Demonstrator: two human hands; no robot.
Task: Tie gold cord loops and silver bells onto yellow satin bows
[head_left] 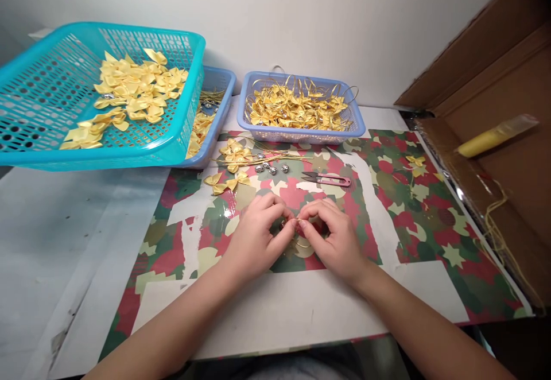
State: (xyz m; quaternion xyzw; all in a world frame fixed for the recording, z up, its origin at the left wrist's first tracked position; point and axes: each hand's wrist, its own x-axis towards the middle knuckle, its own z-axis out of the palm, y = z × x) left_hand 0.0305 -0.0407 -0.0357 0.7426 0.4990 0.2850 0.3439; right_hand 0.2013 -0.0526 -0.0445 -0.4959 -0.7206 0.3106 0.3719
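Note:
My left hand and my right hand meet over the patterned sheet, both pinching a thin gold cord whose loop hangs below the fingertips. A small bell partly shows behind my left fingers. Just beyond my hands lie several silver bells, long gold cords and loose yellow ribbon bows. Pink-handled thread snips rest past my right hand, blades pointing left.
A turquoise basket of yellow bows stands at the left, overlapping a blue basket. Another blue basket at the back holds bows with cord loops. Cardboard walls the right side, with a yellow tube against it.

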